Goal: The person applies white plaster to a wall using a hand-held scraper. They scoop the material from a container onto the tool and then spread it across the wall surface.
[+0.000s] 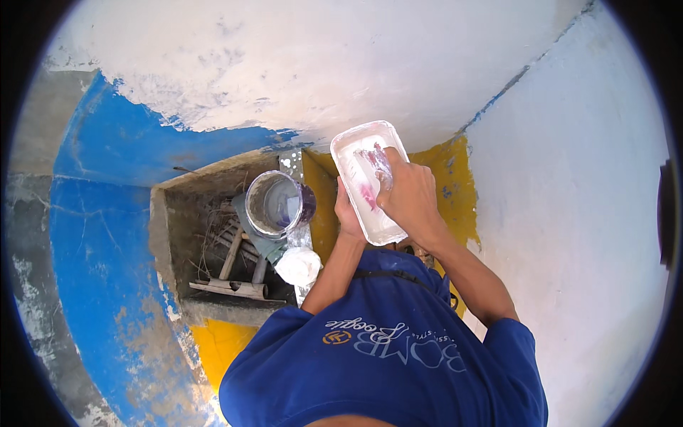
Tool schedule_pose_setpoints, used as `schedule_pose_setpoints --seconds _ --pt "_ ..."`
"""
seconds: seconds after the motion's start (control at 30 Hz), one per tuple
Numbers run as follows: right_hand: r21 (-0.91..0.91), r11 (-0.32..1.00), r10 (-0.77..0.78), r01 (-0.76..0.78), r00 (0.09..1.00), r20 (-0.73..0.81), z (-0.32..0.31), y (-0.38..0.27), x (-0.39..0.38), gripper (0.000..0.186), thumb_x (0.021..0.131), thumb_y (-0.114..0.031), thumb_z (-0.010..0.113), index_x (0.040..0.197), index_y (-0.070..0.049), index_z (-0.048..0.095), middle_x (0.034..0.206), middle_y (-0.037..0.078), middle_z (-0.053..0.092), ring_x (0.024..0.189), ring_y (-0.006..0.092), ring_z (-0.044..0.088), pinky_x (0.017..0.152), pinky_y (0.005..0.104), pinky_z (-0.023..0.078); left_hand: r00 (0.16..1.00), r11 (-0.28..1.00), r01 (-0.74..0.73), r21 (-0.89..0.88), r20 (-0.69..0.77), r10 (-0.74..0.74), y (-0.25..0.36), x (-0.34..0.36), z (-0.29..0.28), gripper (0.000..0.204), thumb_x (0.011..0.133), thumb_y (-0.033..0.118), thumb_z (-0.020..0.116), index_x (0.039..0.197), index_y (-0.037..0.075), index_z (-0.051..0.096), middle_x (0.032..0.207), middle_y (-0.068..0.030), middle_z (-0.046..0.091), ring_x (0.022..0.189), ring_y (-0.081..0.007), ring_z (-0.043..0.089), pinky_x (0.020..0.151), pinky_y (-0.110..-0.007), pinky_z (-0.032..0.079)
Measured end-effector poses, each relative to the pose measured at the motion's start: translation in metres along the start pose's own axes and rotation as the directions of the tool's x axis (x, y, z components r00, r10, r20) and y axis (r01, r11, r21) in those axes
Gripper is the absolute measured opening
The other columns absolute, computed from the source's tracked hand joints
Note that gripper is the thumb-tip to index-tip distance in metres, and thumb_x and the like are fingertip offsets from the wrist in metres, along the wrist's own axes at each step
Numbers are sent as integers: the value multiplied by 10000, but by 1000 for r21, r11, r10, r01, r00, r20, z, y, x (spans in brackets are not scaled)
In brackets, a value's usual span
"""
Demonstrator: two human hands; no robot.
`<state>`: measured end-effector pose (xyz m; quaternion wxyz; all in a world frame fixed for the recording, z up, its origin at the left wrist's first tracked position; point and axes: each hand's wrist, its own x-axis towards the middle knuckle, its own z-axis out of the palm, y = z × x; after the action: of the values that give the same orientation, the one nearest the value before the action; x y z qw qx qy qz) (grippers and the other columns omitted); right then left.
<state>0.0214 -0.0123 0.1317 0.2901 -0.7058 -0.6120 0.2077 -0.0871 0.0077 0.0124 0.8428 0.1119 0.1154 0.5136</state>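
Note:
In front of my body is a white rectangular tray (346,153), tilted, its inside coated with white paste and marked with pink-purple smears. My left hand (348,215) grips its left long edge near the lower end, fingers wrapped beneath. Over the tray's right side my right hand (415,191) is closed, fingers curled down into it. At those fingers is a flat, paste-smeared piece (383,169), whitish and purple; the hand covers much of it, and I cannot make out its kind.
At left, a dark bucket (308,206) with a whitish inside stands on a paint-spotted ledge (292,162), beside a white lump (299,266). A concrete recess (162,228) holds sticks and wood (231,252). Blue (99,213), yellow (455,185) and white walls (562,213) surround me.

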Motion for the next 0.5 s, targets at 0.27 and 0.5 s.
schedule_pose_setpoints --seconds 0.27,0.5 --pt "0 1000 -11 11 1000 22 1 -2 3 451 713 -54 632 1146 57 569 704 292 620 694 487 612 656 551 463 997 998 9 -57 75 -5 -1 0 -16 606 1043 499 298 1454 68 403 1386 -131 529 1261 -287 524 1078 -451 409" --pt "-142 978 -164 152 984 -74 -11 2 10 383 728 -24 609 1107 30 592 676 256 622 677 437 636 606 512 484 903 866 251 -432 427 -49 1 1 -11 660 1034 522 316 1496 51 337 1446 -139 478 1321 -294 471 1117 -450 360"
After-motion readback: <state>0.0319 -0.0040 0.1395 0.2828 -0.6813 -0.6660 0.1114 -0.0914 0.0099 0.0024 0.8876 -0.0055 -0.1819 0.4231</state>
